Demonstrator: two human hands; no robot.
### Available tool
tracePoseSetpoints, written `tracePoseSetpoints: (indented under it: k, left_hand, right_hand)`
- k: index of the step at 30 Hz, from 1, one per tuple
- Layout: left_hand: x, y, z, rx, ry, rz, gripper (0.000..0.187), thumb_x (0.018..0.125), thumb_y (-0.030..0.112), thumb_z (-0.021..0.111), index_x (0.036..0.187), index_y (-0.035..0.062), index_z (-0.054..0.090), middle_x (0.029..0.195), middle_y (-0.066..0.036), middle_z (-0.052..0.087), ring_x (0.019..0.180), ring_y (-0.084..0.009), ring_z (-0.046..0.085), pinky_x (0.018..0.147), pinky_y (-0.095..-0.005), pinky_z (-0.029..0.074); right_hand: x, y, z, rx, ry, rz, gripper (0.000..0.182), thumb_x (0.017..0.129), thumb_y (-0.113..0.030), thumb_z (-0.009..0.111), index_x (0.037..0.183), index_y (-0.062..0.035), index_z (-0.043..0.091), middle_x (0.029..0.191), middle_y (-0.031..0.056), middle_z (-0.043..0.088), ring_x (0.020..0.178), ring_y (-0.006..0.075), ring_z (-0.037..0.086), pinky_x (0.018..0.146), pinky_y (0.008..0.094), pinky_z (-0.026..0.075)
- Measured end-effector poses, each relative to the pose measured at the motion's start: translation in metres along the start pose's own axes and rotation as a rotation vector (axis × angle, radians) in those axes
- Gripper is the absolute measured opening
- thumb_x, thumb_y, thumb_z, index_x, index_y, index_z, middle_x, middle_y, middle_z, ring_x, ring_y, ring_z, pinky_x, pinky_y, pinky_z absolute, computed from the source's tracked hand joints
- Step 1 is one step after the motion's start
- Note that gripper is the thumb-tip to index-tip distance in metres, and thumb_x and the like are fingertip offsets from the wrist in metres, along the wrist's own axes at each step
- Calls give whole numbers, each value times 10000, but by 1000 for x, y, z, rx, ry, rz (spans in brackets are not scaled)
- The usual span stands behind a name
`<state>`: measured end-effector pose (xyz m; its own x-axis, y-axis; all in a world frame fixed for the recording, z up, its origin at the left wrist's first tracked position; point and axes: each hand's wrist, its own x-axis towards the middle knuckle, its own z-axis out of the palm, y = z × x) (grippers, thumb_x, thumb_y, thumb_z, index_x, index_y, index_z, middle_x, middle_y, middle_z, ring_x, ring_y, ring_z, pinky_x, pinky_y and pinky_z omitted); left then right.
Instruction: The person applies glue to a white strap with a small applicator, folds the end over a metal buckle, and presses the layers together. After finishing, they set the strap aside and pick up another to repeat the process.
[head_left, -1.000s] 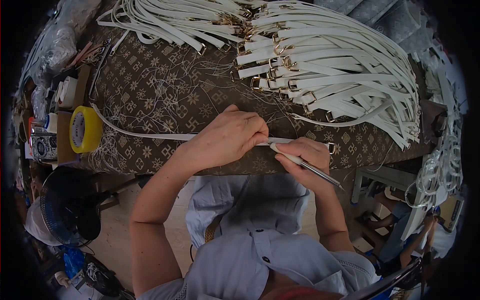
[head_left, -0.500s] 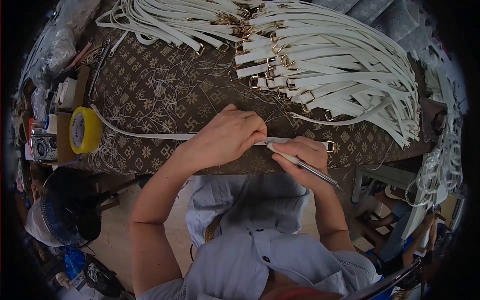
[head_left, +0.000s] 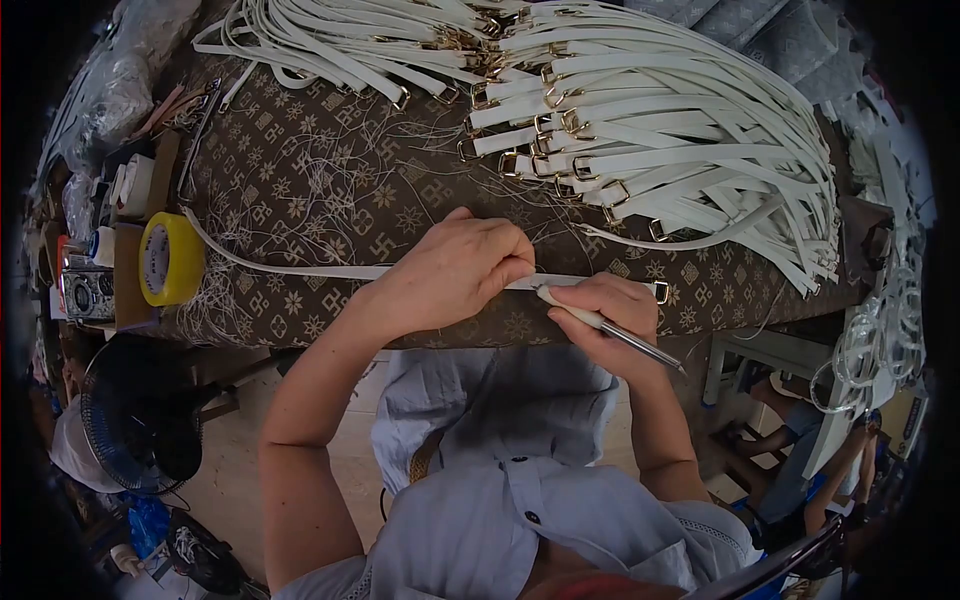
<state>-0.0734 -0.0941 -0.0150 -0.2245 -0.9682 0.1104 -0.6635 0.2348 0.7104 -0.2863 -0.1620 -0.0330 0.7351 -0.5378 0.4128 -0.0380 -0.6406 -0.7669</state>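
A white strap (head_left: 300, 270) lies across the front of the patterned cloth, with a gold buckle (head_left: 661, 292) at its right end. My left hand (head_left: 465, 268) is closed on the strap near its middle, thumb and finger pinched together. My right hand (head_left: 610, 315) grips a pen-like tool (head_left: 640, 345) with a pale body and a metal shaft pointing down to the right. The tool's pale end is against the strap, between my hands. What the tool's end touches is too small to make out.
Many white buckled straps (head_left: 700, 150) are heaped at the back right, others (head_left: 340, 45) at the back left. Loose threads (head_left: 330, 180) cover the cloth (head_left: 400, 215). Yellow tape (head_left: 172, 260) stands at left, above a fan (head_left: 140, 415). Another person's arm (head_left: 850, 470) shows at lower right.
My right hand and the tool have shifted very slightly to the right. My left hand stays in nearly the same place on the strap.
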Motion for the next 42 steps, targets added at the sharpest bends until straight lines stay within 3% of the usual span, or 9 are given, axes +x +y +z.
tracePoseSetpoints:
  k: [2, 3, 5, 8, 9, 11, 12, 18, 42]
  left_hand:
    - [-1, 1, -3, -336, 114, -184, 128, 881, 187, 597, 901, 60, 605, 782, -94, 589, 760, -267, 597, 765, -354, 406]
    - [-2, -1, -4, -336, 112, -182, 128, 881, 187, 597, 901, 60, 605, 782, -94, 589, 760, -267, 597, 765, -354, 406]
    - [-3, -6, -4, -201, 411, -321, 161, 850, 194, 634, 951, 69, 649, 811, -76, 595, 806, -244, 589, 793, -357, 396]
    - [-6, -1, -6, 22, 450, -94, 205, 798, 216, 690, 969, 105, 681, 839, -34, 593, 847, -208, 560, 823, -354, 368]
    - [-6, 0, -6, 22, 448, -94, 205, 798, 216, 690, 969, 105, 681, 839, -34, 593, 847, -208, 560, 823, -354, 368]
    - [-7, 1, -4, 69, 121, -4, 291, 708, 174, 773, 986, 124, 701, 846, -2, 579, 840, -178, 532, 841, -336, 365]
    - [-6, 0, 0, 64, 129, 1, 212, 702, 198, 778, 899, 152, 716, 817, 21, 564, 804, -168, 517, 836, -320, 325]
    - [-4, -4, 3, 97, 103, 79, 81, 742, 176, 732, 784, 147, 670, 742, 26, 548, 736, -181, 478, 758, -323, 314]
    - [-2, -5, 6, 145, 106, 116, 76, 814, 181, 655, 789, 122, 614, 738, 8, 560, 760, -189, 488, 733, -335, 316]
  right_hand:
    - [-1, -1, -2, 72, 44, 33, 243, 687, -11, 765, 917, -54, 700, 715, 72, 647, 571, 179, 602, 501, 265, 455]
    - [-2, 0, -2, 71, 46, 33, 243, 687, -11, 765, 917, -54, 700, 715, 72, 647, 571, 179, 602, 501, 265, 455]
    - [-5, 1, -3, 107, 98, 65, 222, 696, -23, 765, 906, -55, 697, 718, 72, 652, 572, 172, 601, 506, 257, 448]
    - [-6, 1, -5, 116, 107, 77, 211, 698, -32, 766, 895, -55, 694, 718, 72, 653, 568, 167, 600, 508, 252, 441]
    - [-6, 1, -6, 116, 108, 79, 211, 698, -32, 766, 895, -55, 694, 718, 72, 653, 568, 167, 600, 508, 252, 441]
    - [-5, 0, -7, 126, 102, 90, 209, 698, -30, 763, 893, -57, 694, 718, 69, 654, 567, 168, 600, 510, 251, 440]
    - [-5, 0, -7, 126, 101, 90, 209, 698, -30, 763, 893, -57, 694, 718, 69, 654, 567, 168, 600, 510, 251, 440]
    - [-3, -1, -5, 100, 60, 88, 223, 682, -15, 760, 890, -56, 691, 718, 71, 653, 568, 181, 602, 512, 260, 450]
    - [2, -4, -2, 0, 7, 3, 246, 670, -5, 762, 895, -62, 680, 739, 83, 667, 600, 201, 629, 528, 273, 482]
